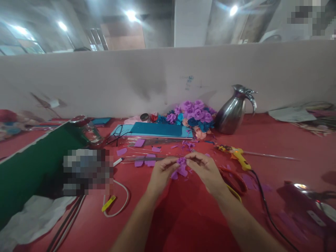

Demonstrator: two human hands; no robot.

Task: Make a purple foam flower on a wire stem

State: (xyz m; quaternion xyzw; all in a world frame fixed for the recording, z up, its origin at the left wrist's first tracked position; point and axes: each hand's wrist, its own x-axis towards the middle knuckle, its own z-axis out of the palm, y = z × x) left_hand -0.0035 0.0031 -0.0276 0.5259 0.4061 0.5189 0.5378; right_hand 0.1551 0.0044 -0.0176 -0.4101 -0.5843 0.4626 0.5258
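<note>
Bare forearms reach in closest to my camera over the red table, and between the hands sits the purple flower I place everything by. My left hand pinches it from its left side, thumb and fingers closed; my right hand pinches it from the other side, the exact contact partly hidden. I judge the step in hand to be shaping petals around the curled centre, with looser purple showing on the near side. From my end, the next move calls for a light, steady hold on the left while the right tucks or turns a petal without creasing it. Left of the flower lie purple paper pieces; right of it, red-handled scissors and a yellow glue gun; beyond it, a heap of paper flowers.
</note>
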